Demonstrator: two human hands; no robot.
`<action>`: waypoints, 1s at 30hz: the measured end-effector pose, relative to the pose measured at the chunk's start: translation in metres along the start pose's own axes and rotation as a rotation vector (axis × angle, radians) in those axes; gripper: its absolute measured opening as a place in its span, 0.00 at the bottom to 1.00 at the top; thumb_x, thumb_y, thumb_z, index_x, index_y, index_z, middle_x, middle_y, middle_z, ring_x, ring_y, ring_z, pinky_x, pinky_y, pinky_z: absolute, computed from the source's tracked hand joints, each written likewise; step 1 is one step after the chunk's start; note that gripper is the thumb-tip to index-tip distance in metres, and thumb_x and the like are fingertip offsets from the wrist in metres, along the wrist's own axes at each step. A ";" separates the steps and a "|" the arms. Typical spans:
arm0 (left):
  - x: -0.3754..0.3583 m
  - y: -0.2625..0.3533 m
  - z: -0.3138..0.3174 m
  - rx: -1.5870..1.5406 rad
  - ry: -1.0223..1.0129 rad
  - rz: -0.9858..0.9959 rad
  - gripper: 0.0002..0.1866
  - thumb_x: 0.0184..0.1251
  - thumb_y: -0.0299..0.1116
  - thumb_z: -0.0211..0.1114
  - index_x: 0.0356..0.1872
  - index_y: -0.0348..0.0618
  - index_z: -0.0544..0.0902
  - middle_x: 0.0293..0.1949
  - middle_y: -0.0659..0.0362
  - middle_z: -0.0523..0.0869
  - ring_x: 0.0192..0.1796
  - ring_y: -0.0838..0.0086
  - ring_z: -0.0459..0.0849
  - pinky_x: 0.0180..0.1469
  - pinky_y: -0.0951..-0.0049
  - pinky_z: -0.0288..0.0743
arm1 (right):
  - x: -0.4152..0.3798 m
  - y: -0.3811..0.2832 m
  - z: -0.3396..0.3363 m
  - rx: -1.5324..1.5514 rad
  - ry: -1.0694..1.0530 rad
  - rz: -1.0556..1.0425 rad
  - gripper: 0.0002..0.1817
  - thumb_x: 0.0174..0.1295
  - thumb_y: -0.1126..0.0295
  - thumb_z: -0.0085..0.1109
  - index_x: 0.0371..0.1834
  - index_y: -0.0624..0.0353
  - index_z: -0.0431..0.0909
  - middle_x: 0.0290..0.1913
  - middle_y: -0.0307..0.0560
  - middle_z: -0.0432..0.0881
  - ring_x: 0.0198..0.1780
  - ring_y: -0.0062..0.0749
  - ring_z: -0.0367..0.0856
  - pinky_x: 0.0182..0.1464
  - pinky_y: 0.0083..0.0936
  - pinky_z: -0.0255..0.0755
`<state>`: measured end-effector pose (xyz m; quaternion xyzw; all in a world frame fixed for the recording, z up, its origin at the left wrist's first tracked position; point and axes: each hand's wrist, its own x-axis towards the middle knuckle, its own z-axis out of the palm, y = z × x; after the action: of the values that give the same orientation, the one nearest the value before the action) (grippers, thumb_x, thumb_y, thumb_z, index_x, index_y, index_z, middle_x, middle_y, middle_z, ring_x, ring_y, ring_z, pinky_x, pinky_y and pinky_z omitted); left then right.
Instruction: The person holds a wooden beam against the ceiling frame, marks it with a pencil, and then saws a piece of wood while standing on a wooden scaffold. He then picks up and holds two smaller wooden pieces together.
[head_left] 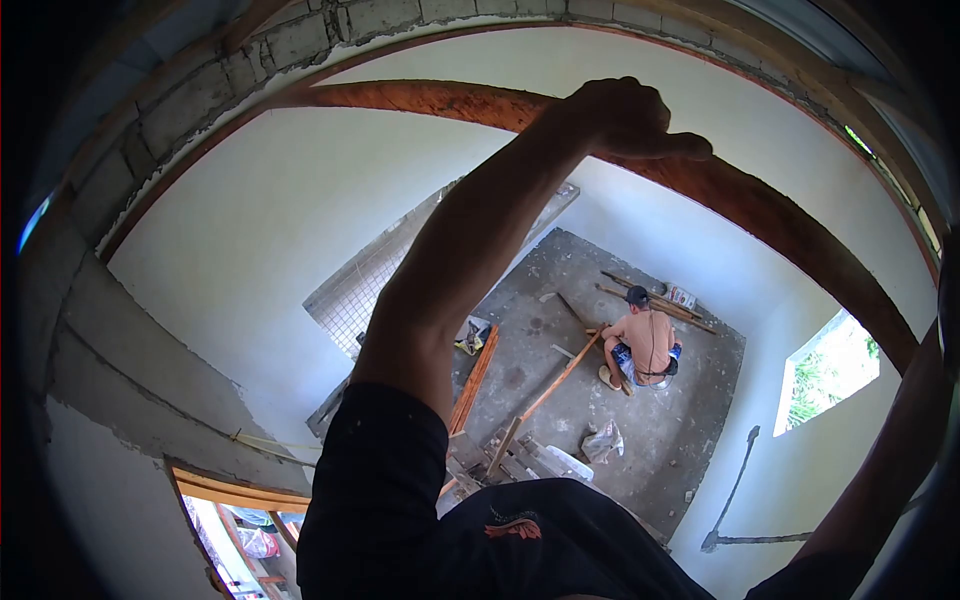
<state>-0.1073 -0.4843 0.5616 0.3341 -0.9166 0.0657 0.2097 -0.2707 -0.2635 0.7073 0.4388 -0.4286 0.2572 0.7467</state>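
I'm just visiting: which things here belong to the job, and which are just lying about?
Seemingly part of the job:
reddish-brown beam, with the left hand up at it
perhaps the long wooden strip beside the crouching person

Apparently just lying about:
orange-brown boards
crumpled bag
whitish container

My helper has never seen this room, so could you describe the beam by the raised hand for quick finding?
Start at the white wall. Across it, high in the view, a long reddish-brown beam passes behind the left hand. Unlike the straight orange boards below, it looks broad and curved.
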 end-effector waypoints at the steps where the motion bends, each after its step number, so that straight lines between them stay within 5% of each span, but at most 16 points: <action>1: 0.006 0.005 0.002 -0.003 -0.034 -0.008 0.45 0.52 0.79 0.49 0.29 0.40 0.87 0.27 0.48 0.86 0.36 0.57 0.86 0.44 0.57 0.77 | 0.000 0.000 0.000 -0.003 -0.001 0.005 0.24 0.60 0.47 0.58 0.27 0.60 0.82 0.32 0.55 0.82 0.40 0.49 0.80 0.48 0.42 0.72; 10: 0.010 0.033 0.016 0.034 -0.069 -0.060 0.51 0.49 0.84 0.43 0.24 0.36 0.87 0.26 0.47 0.86 0.38 0.59 0.87 0.45 0.55 0.78 | 0.005 0.005 -0.008 -0.004 -0.027 0.038 0.23 0.60 0.48 0.57 0.26 0.59 0.82 0.32 0.55 0.82 0.40 0.49 0.80 0.48 0.42 0.72; 13: 0.005 0.036 0.011 0.028 -0.187 -0.108 0.54 0.45 0.87 0.42 0.41 0.43 0.88 0.46 0.48 0.87 0.52 0.57 0.84 0.56 0.56 0.74 | 0.010 0.003 -0.013 -0.016 -0.040 0.042 0.22 0.60 0.48 0.57 0.26 0.59 0.82 0.32 0.55 0.82 0.40 0.49 0.80 0.48 0.42 0.72; 22: 0.011 0.033 0.013 0.071 -0.133 -0.106 0.54 0.43 0.88 0.42 0.39 0.44 0.89 0.44 0.50 0.88 0.50 0.58 0.86 0.54 0.56 0.76 | -0.023 -0.014 -0.020 0.054 -0.081 -0.004 0.21 0.60 0.50 0.58 0.28 0.59 0.81 0.33 0.55 0.82 0.41 0.48 0.80 0.49 0.41 0.72; 25: 0.007 0.029 0.021 0.094 0.025 -0.073 0.52 0.48 0.86 0.42 0.30 0.40 0.88 0.33 0.49 0.88 0.43 0.59 0.88 0.50 0.57 0.78 | -0.046 -0.021 -0.019 0.118 -0.103 -0.021 0.20 0.60 0.50 0.58 0.29 0.59 0.81 0.33 0.55 0.82 0.41 0.48 0.80 0.49 0.41 0.72; 30: 0.001 0.026 0.018 0.102 0.050 -0.006 0.47 0.44 0.83 0.53 0.31 0.42 0.88 0.32 0.50 0.88 0.42 0.59 0.88 0.49 0.57 0.79 | -0.076 -0.026 -0.020 0.197 -0.134 -0.027 0.20 0.60 0.51 0.59 0.30 0.60 0.81 0.34 0.55 0.82 0.41 0.47 0.80 0.49 0.41 0.73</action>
<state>-0.1312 -0.4695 0.5459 0.3453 -0.9055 0.1200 0.2154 -0.2808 -0.2587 0.6250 0.5320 -0.4444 0.2578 0.6731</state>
